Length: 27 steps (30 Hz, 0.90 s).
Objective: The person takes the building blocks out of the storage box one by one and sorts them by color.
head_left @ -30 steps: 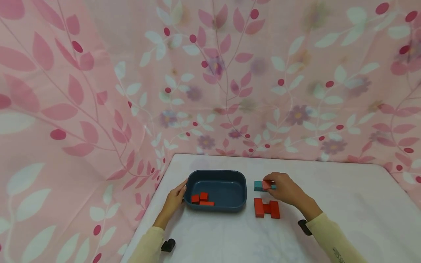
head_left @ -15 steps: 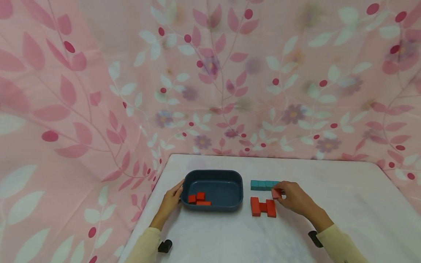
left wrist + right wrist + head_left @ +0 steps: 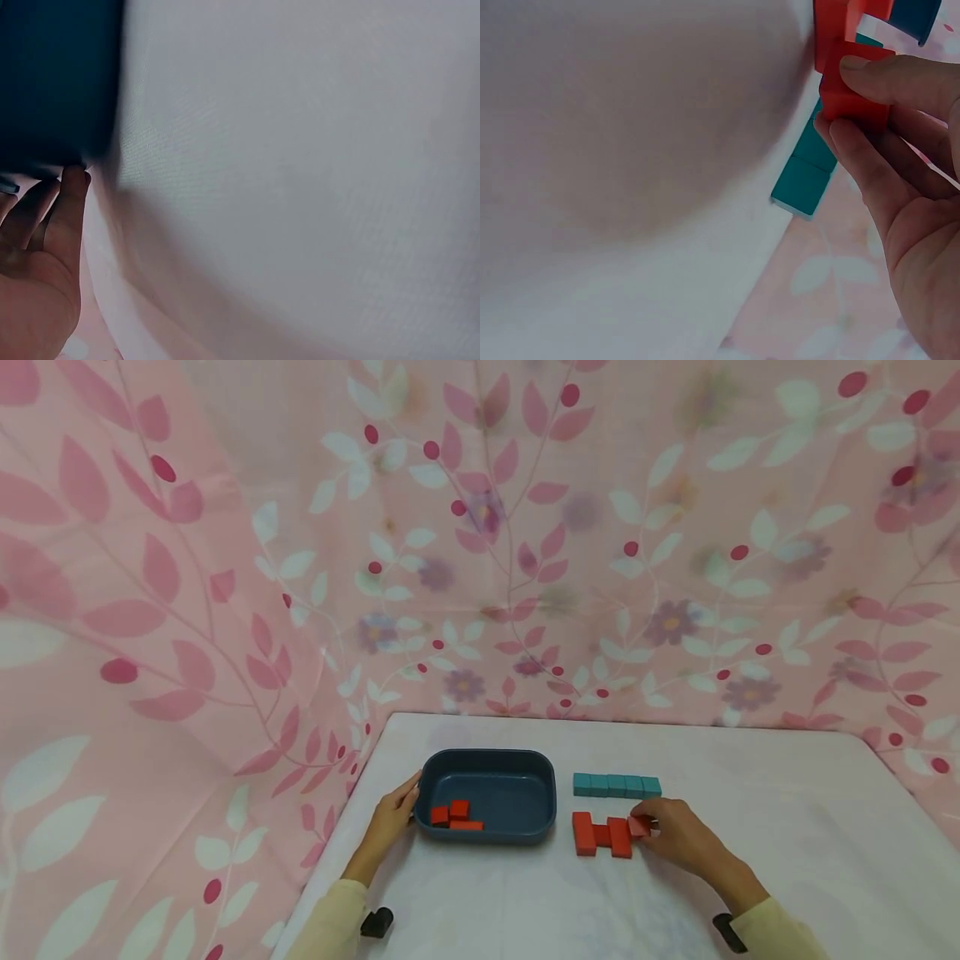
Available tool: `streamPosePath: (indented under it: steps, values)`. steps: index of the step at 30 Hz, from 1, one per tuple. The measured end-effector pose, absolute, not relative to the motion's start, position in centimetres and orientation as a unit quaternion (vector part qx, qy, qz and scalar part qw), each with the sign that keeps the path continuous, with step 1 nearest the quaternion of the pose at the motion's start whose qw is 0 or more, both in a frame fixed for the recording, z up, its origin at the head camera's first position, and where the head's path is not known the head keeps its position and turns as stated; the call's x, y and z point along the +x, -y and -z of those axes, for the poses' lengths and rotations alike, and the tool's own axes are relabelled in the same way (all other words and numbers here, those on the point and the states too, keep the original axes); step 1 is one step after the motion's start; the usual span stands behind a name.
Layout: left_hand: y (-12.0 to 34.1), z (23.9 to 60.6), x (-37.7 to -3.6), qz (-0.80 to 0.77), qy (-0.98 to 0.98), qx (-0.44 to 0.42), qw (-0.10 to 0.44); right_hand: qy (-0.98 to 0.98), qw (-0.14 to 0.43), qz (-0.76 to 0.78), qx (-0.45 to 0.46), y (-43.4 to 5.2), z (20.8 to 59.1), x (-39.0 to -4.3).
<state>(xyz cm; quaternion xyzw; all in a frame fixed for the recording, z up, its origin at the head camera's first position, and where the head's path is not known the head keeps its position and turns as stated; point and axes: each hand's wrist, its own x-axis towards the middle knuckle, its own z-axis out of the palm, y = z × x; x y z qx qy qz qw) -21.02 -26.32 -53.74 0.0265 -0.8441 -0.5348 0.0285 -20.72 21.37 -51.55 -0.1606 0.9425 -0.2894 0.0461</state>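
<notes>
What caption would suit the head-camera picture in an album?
Right hand pinches a red block beside the red H-shape; left hand touches the blue tray.

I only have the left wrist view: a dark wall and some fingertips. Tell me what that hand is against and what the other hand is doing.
Observer: The left hand rests with straight fingers against the left end of a dark blue tray on the white table.
Operator: Report what is in the tray.
Observer: A few red blocks lie in its near left corner.
Operator: Now the other hand.
Observer: The right hand pinches a red block between thumb and fingers, right beside an H-shaped group of red blocks.
Operator: Name anything else nearby.
Observer: A row of teal blocks lies just behind the H shape.
</notes>
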Motion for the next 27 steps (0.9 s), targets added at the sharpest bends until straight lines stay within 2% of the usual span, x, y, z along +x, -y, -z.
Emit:
streamPosePath:
  steps: [13,16,27]
  values:
    - [26.5,53.7,-21.0,0.551,0.834,0.024,0.028,-0.942,0.072,0.295,-0.142,-21.3,52.8,-20.5]
    - [26.2,52.5,-20.5,0.549,0.836,0.021,0.02,-0.942,0.068,0.296,-0.145,-21.3,52.9,-20.4]
    - [26.6,53.9,-21.2,0.559,0.829,0.021,0.016,-0.94,0.081,0.297,-0.148,-21.4,53.1,-20.4]
